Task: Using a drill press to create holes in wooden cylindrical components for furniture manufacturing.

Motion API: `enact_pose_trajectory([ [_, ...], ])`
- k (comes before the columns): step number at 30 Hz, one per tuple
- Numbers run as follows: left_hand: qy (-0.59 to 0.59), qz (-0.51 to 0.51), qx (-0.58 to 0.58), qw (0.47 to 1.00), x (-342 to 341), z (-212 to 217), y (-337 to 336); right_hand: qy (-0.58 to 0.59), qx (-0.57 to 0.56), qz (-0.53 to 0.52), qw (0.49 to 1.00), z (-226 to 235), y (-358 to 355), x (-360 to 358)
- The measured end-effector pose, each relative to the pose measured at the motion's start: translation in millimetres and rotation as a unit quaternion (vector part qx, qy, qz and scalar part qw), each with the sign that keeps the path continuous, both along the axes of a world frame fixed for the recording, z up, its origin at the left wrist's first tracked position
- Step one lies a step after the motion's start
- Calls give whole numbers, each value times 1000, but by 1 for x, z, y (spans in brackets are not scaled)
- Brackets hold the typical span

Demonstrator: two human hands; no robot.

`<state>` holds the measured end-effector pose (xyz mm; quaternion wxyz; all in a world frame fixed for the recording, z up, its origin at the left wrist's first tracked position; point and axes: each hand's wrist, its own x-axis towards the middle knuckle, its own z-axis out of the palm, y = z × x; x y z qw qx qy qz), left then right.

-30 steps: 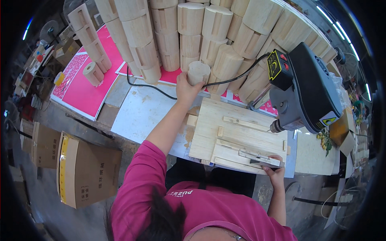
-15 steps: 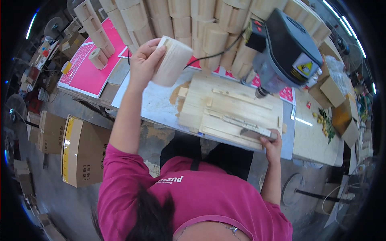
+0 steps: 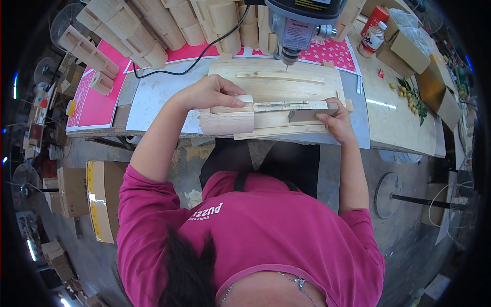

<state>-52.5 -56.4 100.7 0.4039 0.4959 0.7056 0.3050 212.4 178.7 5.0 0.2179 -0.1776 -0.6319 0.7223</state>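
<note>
My left hand [image 3: 212, 94] is closed around a pale wooden cylinder [image 3: 228, 123] with a groove along its top. The cylinder lies on its side over the left part of a wooden board [image 3: 332, 82] with raised strips. In my right hand [image 3: 337, 122], a grey flat-sided block [image 3: 307, 114] is gripped by its right end. A long narrow bar [image 3: 286, 106] runs beside the block, its left end meeting the cylinder; whether it enters the cylinder I cannot tell. Just beyond the board hangs a drill press chuck [image 3: 291, 55] with a thin bit.
Stacked wooden cylinders [image 3: 225, 25] stand along the back on pink printed sheets [image 3: 107, 53]. A black cable [image 3: 204, 51] crosses the table. On the right are a bottle [image 3: 372, 40], open cardboard boxes [image 3: 409, 48] and a fruit sprig [image 3: 409, 97]. Cartons [image 3: 105, 199] stand at lower left.
My left hand has brought the wooden cylinder down from the air onto the board, against the bar's left end. My right hand still holds the grey block. The view has shifted.
</note>
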Motion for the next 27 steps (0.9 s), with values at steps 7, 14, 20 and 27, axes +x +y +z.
enact_pose_trajectory([
  [7,-29,-8,-3,1000,8,-13,8,14,-8,-2,1000,-1,-2,3],
  [14,-176,224,197,938,50,-41,40,24,16,4,1000,3,-12,-1],
  [20,-254,446,352,783,61,-52,56,4,7,-17,1000,10,-22,-1],
  [27,38,356,334,872,84,-96,-18,-10,165,-83,983,-10,-25,8],
])
